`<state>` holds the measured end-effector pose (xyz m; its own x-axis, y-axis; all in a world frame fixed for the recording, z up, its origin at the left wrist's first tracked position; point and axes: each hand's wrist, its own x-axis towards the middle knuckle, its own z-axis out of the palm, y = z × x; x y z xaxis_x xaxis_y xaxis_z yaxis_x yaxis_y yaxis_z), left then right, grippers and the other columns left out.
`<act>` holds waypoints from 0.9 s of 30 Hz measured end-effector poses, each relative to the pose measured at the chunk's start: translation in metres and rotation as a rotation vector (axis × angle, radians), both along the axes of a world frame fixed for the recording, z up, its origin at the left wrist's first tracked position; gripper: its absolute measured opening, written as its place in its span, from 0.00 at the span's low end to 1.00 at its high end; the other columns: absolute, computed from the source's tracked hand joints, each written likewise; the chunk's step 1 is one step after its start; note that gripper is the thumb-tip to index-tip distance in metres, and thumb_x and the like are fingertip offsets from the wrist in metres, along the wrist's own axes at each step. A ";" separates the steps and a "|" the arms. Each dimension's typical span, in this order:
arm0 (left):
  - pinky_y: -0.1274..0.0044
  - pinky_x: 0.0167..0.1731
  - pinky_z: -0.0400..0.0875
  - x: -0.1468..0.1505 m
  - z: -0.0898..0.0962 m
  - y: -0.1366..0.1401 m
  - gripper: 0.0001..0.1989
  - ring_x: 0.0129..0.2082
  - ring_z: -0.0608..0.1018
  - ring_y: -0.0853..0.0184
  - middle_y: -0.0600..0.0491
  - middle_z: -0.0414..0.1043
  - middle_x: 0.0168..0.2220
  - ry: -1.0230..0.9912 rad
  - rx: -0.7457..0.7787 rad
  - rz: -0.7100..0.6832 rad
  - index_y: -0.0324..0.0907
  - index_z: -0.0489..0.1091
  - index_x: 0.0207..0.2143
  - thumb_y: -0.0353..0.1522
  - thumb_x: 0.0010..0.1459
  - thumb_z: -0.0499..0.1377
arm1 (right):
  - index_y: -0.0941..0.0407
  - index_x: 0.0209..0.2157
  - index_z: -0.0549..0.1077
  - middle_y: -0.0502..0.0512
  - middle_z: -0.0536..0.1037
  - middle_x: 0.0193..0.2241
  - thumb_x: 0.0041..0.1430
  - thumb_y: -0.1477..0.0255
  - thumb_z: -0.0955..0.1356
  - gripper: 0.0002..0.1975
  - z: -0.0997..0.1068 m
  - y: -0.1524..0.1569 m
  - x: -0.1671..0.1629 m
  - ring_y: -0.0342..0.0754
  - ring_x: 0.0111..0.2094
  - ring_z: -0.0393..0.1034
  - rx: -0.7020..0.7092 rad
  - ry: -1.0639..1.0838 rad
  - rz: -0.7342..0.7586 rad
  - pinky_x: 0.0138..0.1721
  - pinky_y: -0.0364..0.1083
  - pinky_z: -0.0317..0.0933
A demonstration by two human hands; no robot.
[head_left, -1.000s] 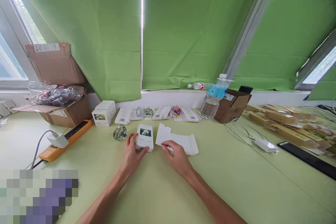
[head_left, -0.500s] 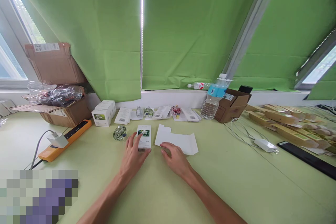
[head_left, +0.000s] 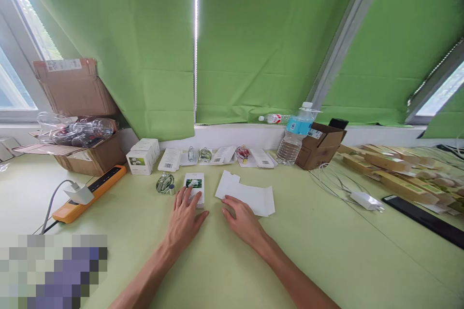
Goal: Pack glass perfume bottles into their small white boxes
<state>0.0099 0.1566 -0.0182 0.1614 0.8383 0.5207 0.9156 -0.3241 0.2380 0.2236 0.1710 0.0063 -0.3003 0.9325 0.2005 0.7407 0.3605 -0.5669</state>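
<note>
My left hand (head_left: 186,212) lies with its fingers spread over the lower part of a small white box (head_left: 194,178) that bears a white-flower picture. To the left of that box sit a coiled clear tube (head_left: 165,183) and a small dark-capped piece (head_left: 171,189). My right hand (head_left: 238,217) rests on the table, fingers loosely stretched, the fingertips at the lower left edge of a flattened white carton sheet (head_left: 250,198). Neither hand is closed round anything.
Small white boxes (head_left: 142,157) stand behind on the left, near an orange power strip (head_left: 90,193) and an open cardboard box (head_left: 94,157). Along the back are opened white packets (head_left: 169,160) and a water bottle (head_left: 292,142). A white charger (head_left: 364,200) with cables lies right.
The white flower box has slid a little left under my left hand, whose fingers now cover more of it. The carton sheet has shifted slightly right, beside my right hand.
</note>
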 end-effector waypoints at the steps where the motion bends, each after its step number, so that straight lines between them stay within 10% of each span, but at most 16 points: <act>1: 0.55 0.58 0.61 0.000 0.001 0.000 0.22 0.64 0.57 0.49 0.45 0.59 0.62 0.009 0.010 0.008 0.46 0.63 0.57 0.41 0.62 0.55 | 0.59 0.53 0.72 0.60 0.71 0.56 0.62 0.69 0.62 0.20 0.000 0.000 0.000 0.55 0.58 0.64 0.003 -0.002 -0.002 0.58 0.51 0.56; 27: 0.55 0.62 0.52 0.006 0.000 -0.002 0.26 0.67 0.52 0.50 0.41 0.54 0.65 0.012 0.044 -0.053 0.42 0.58 0.60 0.43 0.63 0.53 | 0.54 0.44 0.78 0.58 0.75 0.52 0.58 0.79 0.63 0.16 0.003 0.001 0.004 0.57 0.57 0.65 0.008 -0.097 0.064 0.54 0.51 0.60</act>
<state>0.0154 0.1548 -0.0180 0.2115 0.8048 0.5547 0.8997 -0.3820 0.2112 0.2275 0.1719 0.0097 -0.3771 0.9094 0.1755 0.7674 0.4129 -0.4906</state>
